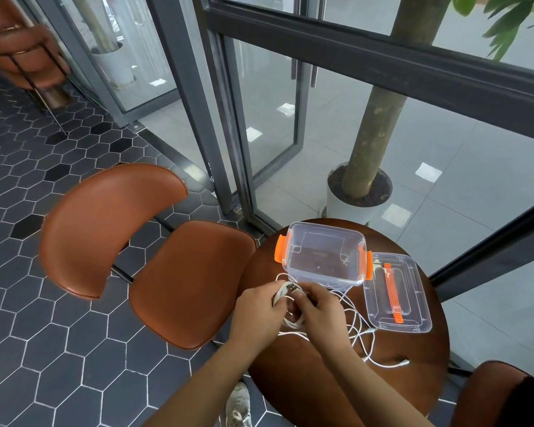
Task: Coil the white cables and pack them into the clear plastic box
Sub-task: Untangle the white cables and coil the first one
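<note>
While both hands grip one cable (285,298), left hand (256,306) pinching the coil and right hand (316,306) curled round its loops, coiling is underway; loose cables (364,337) trail right, and the box (322,254) beyond waits open. Next: finish winding, then drop it in.

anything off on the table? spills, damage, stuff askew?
Nothing spilled or broken. The only mess is the loose cables, which sprawl tangled across the table right of the hands. The lid lies off, askew beside the open box. The left hand and right hand hold a half-made coil.
</note>
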Available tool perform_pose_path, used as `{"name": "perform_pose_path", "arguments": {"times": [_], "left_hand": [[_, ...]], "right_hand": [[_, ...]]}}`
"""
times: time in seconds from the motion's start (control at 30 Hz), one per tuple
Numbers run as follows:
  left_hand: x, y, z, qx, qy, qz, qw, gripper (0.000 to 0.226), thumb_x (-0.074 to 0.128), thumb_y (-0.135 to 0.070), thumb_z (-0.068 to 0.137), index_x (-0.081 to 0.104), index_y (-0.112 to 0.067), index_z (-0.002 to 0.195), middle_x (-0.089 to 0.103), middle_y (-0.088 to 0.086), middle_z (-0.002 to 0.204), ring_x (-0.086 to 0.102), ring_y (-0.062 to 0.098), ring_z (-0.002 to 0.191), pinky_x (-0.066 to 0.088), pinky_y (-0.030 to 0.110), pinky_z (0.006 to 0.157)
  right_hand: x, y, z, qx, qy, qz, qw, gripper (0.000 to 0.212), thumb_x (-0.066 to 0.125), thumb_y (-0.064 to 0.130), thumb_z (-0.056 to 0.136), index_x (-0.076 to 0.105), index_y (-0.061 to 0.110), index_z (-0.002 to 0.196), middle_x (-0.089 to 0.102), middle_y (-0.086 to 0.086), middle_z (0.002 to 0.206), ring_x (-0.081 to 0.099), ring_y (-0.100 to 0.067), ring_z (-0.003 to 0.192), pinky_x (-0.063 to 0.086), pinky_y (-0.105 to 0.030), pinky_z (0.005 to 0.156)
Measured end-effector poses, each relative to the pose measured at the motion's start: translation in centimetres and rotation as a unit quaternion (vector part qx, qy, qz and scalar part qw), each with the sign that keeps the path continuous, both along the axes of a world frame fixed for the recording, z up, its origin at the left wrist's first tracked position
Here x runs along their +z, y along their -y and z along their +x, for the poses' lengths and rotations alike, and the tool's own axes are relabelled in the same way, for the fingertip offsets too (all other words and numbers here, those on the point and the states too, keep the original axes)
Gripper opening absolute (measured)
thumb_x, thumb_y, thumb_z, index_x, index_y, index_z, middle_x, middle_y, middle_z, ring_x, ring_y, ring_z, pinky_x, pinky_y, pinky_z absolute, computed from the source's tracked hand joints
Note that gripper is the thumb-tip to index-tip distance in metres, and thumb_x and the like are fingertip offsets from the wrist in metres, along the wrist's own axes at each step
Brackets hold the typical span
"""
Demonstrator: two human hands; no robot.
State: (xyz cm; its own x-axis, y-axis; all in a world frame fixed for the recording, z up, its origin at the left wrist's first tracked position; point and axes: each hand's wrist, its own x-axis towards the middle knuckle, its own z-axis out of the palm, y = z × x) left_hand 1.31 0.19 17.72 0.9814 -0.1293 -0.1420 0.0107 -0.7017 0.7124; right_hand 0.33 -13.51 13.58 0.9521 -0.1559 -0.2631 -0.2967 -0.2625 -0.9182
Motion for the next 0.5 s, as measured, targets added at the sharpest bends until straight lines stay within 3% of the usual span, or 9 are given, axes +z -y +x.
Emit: {"name": "perform_pose_path", "arguments": {"times": [0.1,0.23,0.37,0.5], "left_hand": [[0.0,0.0,-0.1,0.029,-0.023,-0.073,0.997,0.024,0.059,-0.010,0.091,0.076,-0.026,0.100,0.077,-0.007,0.087,0.068,0.010,0.081,0.053,0.027,0.071],[-0.3,-0.1,-0.1,0.055,-0.048,-0.106,0.992,0.025,0.061,-0.014,0.091,0.077,-0.031,0.101,0.077,-0.011,0.085,0.071,0.005,0.081,0.057,0.032,0.076],[-0.6,-0.3,-0.2,0.063,-0.078,-0.155,0.983,0.041,0.059,-0.019,0.088,0.071,-0.058,0.085,0.078,-0.017,0.088,0.073,0.003,0.084,0.061,0.037,0.080],[-1.7,-0.6,0.1,0.101,-0.127,-0.232,0.959,0.042,0.060,-0.015,0.085,0.074,-0.055,0.087,0.080,-0.010,0.089,0.077,0.015,0.084,0.064,0.048,0.077]], "right_hand": [[0.1,0.0,0.0,0.000,-0.002,0.022,1.000,0.014,0.062,0.023,0.097,0.070,0.035,0.096,0.076,0.014,0.079,0.073,-0.006,0.069,0.058,-0.021,0.062],[0.2,0.4,0.4,0.006,-0.014,0.040,0.999,0.010,0.064,0.023,0.096,0.072,0.029,0.099,0.077,0.017,0.079,0.075,-0.007,0.071,0.061,-0.024,0.065],[0.3,0.6,0.5,0.027,-0.024,0.042,0.998,0.014,0.067,0.019,0.094,0.071,0.024,0.105,0.077,0.018,0.084,0.075,-0.006,0.076,0.059,-0.020,0.065],[-0.1,0.7,0.6,0.031,-0.039,0.042,0.998,0.022,0.073,0.015,0.086,0.073,0.024,0.106,0.077,0.008,0.094,0.074,-0.014,0.089,0.062,-0.040,0.082]]}}
